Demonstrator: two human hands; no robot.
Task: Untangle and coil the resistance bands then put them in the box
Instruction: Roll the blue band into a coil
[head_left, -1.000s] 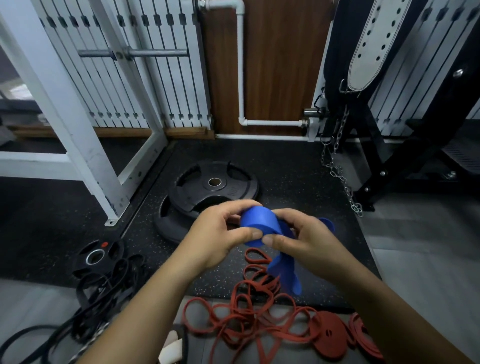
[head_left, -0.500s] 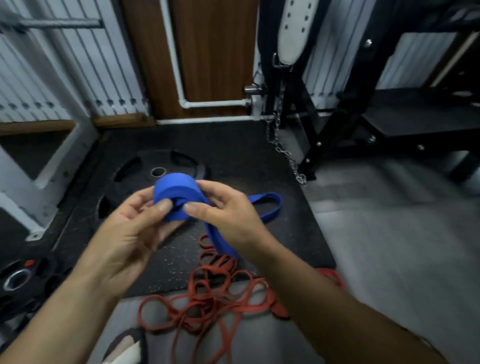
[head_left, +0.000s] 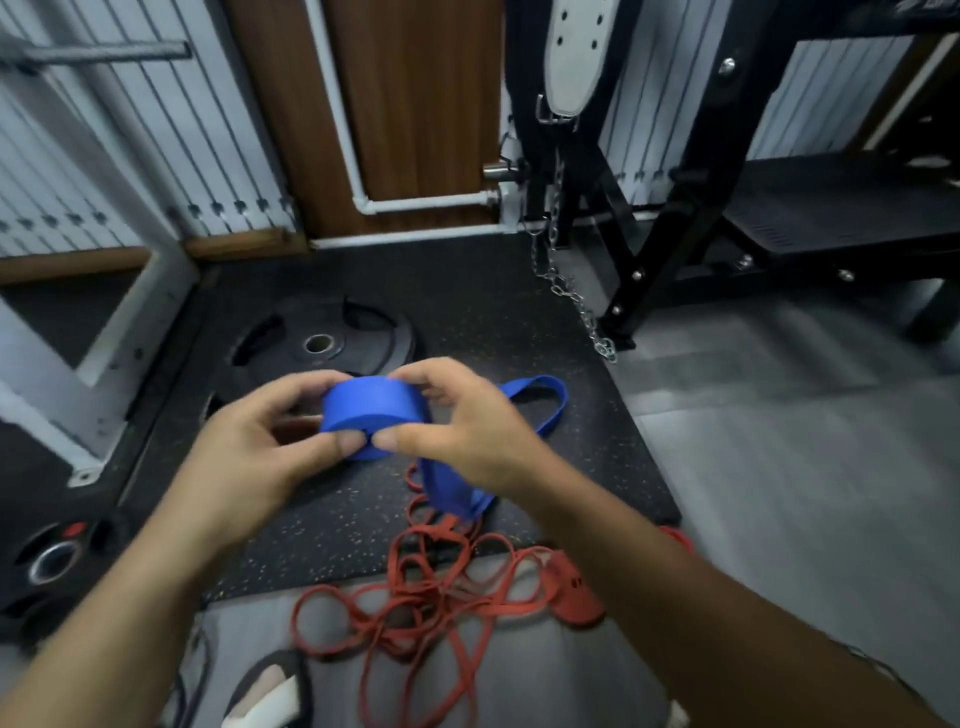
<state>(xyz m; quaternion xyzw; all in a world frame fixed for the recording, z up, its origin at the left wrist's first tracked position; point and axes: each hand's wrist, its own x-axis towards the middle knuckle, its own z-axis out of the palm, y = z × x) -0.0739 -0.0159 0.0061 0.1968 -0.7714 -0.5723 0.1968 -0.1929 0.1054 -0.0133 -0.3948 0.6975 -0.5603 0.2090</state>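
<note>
Blue coil (head_left: 374, 410) in curled right hand (head_left: 467, 434)

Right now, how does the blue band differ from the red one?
The blue band is wide, the red band narrow. The blue band is mostly coiled and held between the left hand and right hand; the red band lies tangled on the floor. Both are flat loops.

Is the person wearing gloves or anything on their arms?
No gloves. The left grip and right grip are bare hands, with no rings or watch showing. The left forearm and right forearm are bare too: no sleeves.
</note>
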